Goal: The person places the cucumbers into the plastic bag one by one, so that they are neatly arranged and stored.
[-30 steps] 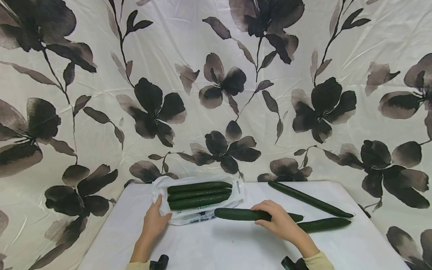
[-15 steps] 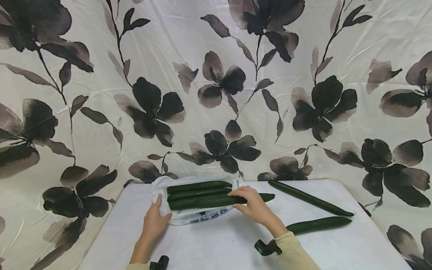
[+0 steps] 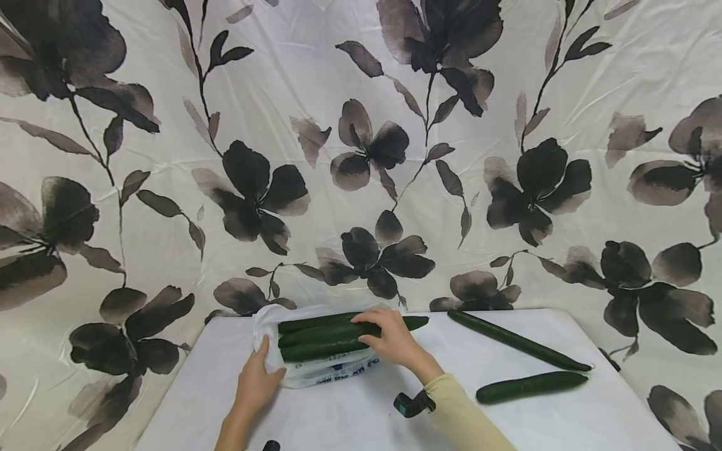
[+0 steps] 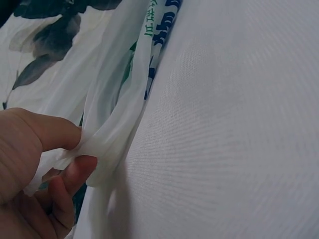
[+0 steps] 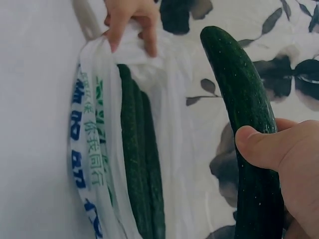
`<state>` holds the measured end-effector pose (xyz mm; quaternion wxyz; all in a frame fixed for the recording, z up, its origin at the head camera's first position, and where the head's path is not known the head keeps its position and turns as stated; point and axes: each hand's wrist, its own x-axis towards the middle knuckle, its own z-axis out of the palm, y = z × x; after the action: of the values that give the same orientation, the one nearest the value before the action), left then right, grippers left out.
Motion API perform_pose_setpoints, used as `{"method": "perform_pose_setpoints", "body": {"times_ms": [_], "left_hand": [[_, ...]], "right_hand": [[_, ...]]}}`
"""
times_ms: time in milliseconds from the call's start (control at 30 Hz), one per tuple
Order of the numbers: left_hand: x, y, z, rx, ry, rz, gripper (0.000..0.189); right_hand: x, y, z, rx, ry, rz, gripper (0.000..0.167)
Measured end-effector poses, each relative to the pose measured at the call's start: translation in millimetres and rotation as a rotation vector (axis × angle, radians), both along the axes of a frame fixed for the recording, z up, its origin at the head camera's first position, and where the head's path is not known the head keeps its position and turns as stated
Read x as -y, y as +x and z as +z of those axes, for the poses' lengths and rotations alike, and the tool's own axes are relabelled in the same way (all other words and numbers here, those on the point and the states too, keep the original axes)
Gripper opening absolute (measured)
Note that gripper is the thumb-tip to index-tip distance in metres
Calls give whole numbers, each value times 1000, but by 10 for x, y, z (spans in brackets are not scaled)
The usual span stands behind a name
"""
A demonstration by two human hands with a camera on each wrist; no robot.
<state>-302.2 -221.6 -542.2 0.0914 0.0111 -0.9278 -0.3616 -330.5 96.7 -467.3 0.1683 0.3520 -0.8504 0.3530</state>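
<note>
A white plastic bag with blue and green print lies open at the table's back left, dark green cucumbers inside it. My left hand pinches the bag's left edge; in the left wrist view its thumb and fingers have the thin plastic between them. My right hand grips another cucumber over the bag, its thumb lying along the skin. That cucumber's tapered end sticks out to the right of the hand. From the head camera, my right hand hides part of the bag's contents.
Two more cucumbers lie on the white table to the right: a long one slanting from the back edge, and a thicker one in front of it. A floral cloth hangs behind the table.
My right hand has carried the cucumber left and away from me, from right of the bag to over it. The left hand has kept its hold on the bag's edge.
</note>
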Motion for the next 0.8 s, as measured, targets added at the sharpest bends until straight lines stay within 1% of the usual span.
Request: {"method": "perform_pose_setpoints", "body": {"times_ms": [133, 300, 467, 600, 700, 800], "left_hand": [[1, 4, -1, -5, -6, -1, 87], [-12, 7, -4, -22, -5, -4, 86], [-12, 18, -4, -11, -9, 6, 86], [-12, 14, 9, -11, -17, 2, 85], [-13, 12, 21, -5, -4, 6, 80], [-19, -9, 29, 1, 19, 13, 70]], "right_hand": [[118, -68, -15, 25, 27, -3, 36], [253, -158, -33, 53, 32, 15, 36], [390, -239, -53, 103, 43, 27, 36], [489, -310, -90, 112, 52, 26, 36], [548, -349, -123, 123, 65, 30, 36], [589, -385, -146, 134, 70, 30, 36]]}}
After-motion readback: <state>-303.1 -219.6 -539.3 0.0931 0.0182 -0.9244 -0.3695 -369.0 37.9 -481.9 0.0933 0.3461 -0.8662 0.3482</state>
